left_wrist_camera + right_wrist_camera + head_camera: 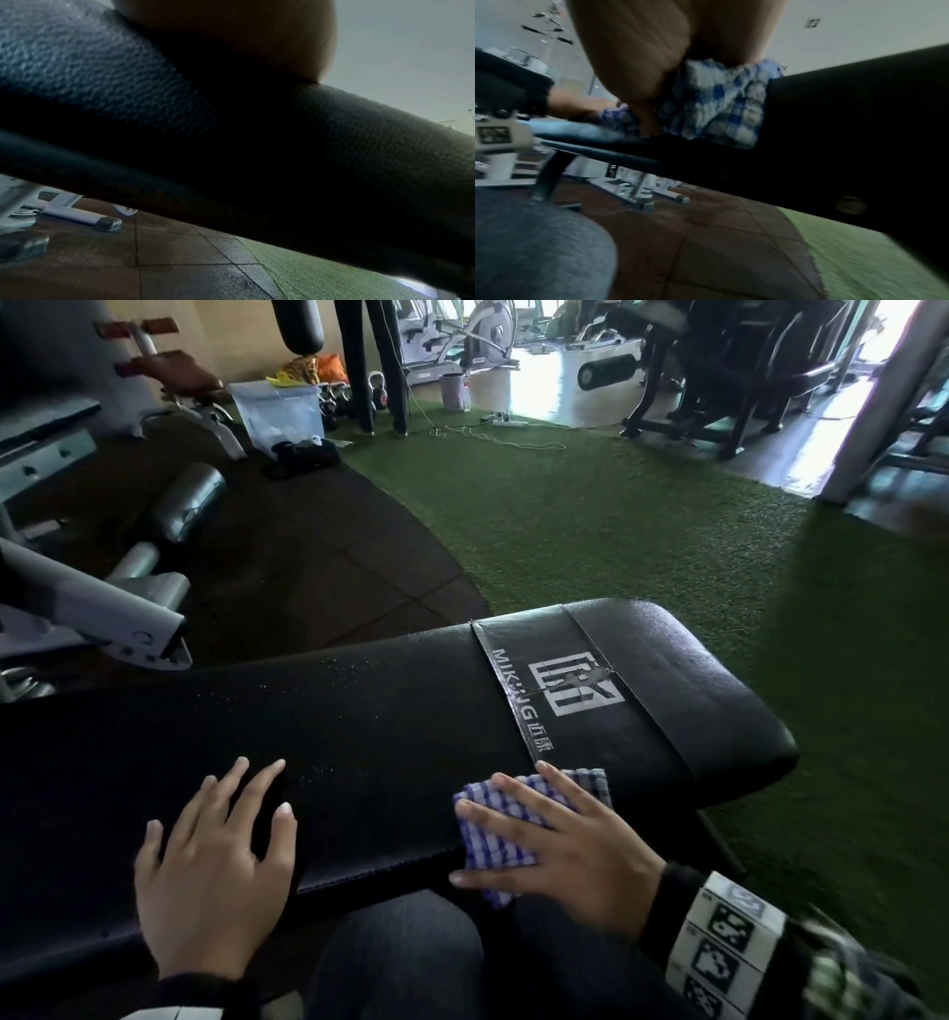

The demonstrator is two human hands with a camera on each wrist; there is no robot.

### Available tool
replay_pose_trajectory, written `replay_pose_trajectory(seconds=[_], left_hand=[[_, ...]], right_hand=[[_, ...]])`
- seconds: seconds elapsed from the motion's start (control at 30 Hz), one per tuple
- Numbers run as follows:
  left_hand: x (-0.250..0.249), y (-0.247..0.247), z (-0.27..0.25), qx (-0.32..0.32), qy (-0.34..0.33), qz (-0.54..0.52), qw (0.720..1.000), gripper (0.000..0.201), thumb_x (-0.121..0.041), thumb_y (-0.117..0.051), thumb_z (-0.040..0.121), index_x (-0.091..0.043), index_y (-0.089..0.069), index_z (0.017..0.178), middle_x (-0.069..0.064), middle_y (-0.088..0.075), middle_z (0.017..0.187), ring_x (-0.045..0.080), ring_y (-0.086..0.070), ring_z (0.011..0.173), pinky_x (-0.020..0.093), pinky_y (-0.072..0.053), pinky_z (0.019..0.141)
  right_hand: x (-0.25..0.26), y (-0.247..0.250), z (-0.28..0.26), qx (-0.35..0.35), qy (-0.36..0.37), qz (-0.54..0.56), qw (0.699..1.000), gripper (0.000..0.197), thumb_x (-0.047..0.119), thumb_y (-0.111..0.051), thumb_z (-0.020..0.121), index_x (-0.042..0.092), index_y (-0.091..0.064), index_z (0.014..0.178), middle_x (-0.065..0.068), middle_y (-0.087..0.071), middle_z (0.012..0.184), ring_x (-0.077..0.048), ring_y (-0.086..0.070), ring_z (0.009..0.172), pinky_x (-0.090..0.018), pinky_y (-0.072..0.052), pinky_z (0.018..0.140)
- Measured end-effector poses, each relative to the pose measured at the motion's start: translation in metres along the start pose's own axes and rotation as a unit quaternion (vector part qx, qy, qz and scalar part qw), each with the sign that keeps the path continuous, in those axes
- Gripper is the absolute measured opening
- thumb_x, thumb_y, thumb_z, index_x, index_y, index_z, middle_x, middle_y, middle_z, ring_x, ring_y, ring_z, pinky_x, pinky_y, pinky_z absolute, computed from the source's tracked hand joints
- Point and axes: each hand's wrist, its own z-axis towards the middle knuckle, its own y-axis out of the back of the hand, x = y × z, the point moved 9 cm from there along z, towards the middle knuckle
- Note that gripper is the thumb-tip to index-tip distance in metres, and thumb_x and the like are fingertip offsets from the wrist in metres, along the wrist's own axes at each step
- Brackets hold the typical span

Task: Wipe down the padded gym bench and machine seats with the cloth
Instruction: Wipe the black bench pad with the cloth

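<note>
Our right hand [560,845] presses the checked cloth [500,839] flat, fingers spread, at the bench [359,737] near edge; droplets [349,667] lie leftward along its long axis (toward our flat, empty left hand [215,870]).

The bench pad [411,737] lies bare between the left hand [215,870], flat near its middle, and the right hand [560,845], flat on the cloth [493,839] at its near edge. Beyond the pad's far left edge a grey machine frame [102,618] crowds close; past its right end lies only green turf [616,531].
</note>
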Motion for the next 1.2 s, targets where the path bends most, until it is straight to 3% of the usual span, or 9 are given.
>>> replay_pose_trajectory(seconds=[0.17,0.43,0.63,0.7,0.77,0.9,1.0,1.07,1.2], left_hand=[[0.001,-0.002,0.002,0.002,0.002,-0.012,1.000,0.057,-0.058,-0.018,0.085,-0.050,-0.037,0.138,-0.016,-0.033,0.152,0.010,-0.026,0.142,0.048,-0.012,0.116],[0.007,-0.010,0.006,-0.009,0.002,-0.045,0.999,0.056,-0.060,-0.020,0.083,-0.051,-0.036,0.136,-0.015,-0.033,0.152,0.013,-0.025,0.143,0.052,-0.016,0.115],[0.019,-0.023,0.014,-0.013,0.002,-0.056,0.998,0.053,-0.061,-0.021,0.084,-0.056,-0.033,0.134,-0.015,-0.035,0.151,0.016,-0.026,0.142,0.054,-0.022,0.114],[0.022,-0.025,0.016,-0.016,0.002,-0.059,0.998,0.051,-0.061,-0.022,0.083,-0.058,-0.032,0.133,-0.016,-0.035,0.150,0.016,-0.026,0.142,0.054,-0.023,0.114],[0.022,-0.026,0.017,-0.018,0.000,-0.058,0.998,0.051,-0.061,-0.023,0.082,-0.058,-0.032,0.133,-0.016,-0.035,0.150,0.017,-0.027,0.142,0.054,-0.023,0.114],[0.021,-0.025,0.018,-0.018,-0.002,-0.057,0.998,0.052,-0.062,-0.022,0.081,-0.058,-0.034,0.131,-0.016,-0.037,0.149,0.017,-0.029,0.141,0.053,-0.023,0.114],[0.022,-0.026,0.019,-0.017,-0.009,-0.053,0.998,0.052,-0.062,-0.023,0.081,-0.057,-0.033,0.131,-0.016,-0.037,0.149,0.017,-0.030,0.140,0.053,-0.024,0.113],[0.023,-0.026,0.020,-0.017,-0.013,-0.054,0.998,0.052,-0.061,-0.024,0.081,-0.056,-0.034,0.131,-0.015,-0.038,0.149,0.018,-0.030,0.140,0.054,-0.025,0.113],[0.023,-0.027,0.019,-0.020,-0.022,-0.065,0.997,0.052,-0.060,-0.026,0.081,-0.055,-0.038,0.131,-0.015,-0.038,0.148,0.020,-0.031,0.140,0.056,-0.025,0.113]], right_hand=[[-0.073,-0.008,-0.080,-0.008,-0.210,0.031,0.977,0.066,0.034,-0.046,0.082,0.052,-0.023,0.141,-0.001,-0.030,0.151,-0.025,-0.028,0.138,-0.051,-0.025,0.109],[-0.146,-0.028,-0.165,-0.142,-0.578,0.249,0.764,0.055,0.052,-0.021,0.087,0.045,-0.018,0.142,0.003,-0.010,0.156,-0.014,0.009,0.143,-0.039,0.000,0.116],[-0.119,-0.040,-0.150,-0.294,-0.663,0.261,0.637,0.060,0.041,-0.036,0.097,0.017,-0.013,0.147,-0.025,0.013,0.152,-0.036,0.009,0.143,-0.039,-0.002,0.117],[-0.111,-0.049,-0.145,-0.285,-0.671,0.236,0.642,0.062,0.042,-0.027,0.099,0.006,-0.013,0.147,-0.034,0.007,0.149,-0.042,0.008,0.141,-0.031,0.003,0.117],[-0.120,-0.047,-0.150,-0.248,-0.686,0.185,0.658,0.048,0.021,-0.031,0.100,-0.007,-0.037,0.138,-0.046,-0.015,0.140,-0.057,-0.011,0.133,-0.051,-0.014,0.113],[-0.160,-0.047,-0.162,-0.224,-0.666,0.146,0.696,0.028,-0.004,-0.027,0.094,-0.016,-0.050,0.104,-0.055,-0.042,0.111,-0.078,-0.039,0.089,-0.077,-0.035,0.064],[-0.164,-0.036,-0.184,-0.251,-0.690,0.169,0.658,0.038,0.001,-0.033,0.094,-0.010,-0.034,0.130,-0.047,-0.031,0.133,-0.063,-0.035,0.119,-0.067,-0.035,0.096],[-0.152,-0.038,-0.180,-0.202,-0.692,0.205,0.663,0.054,0.017,-0.032,0.100,0.007,-0.013,0.149,-0.021,-0.010,0.154,-0.034,-0.012,0.143,-0.042,-0.012,0.118],[-0.151,-0.039,-0.174,-0.195,-0.599,0.305,0.714,0.050,0.019,-0.030,0.094,0.001,-0.029,0.140,-0.027,-0.018,0.150,-0.042,-0.012,0.141,-0.057,-0.010,0.114]])
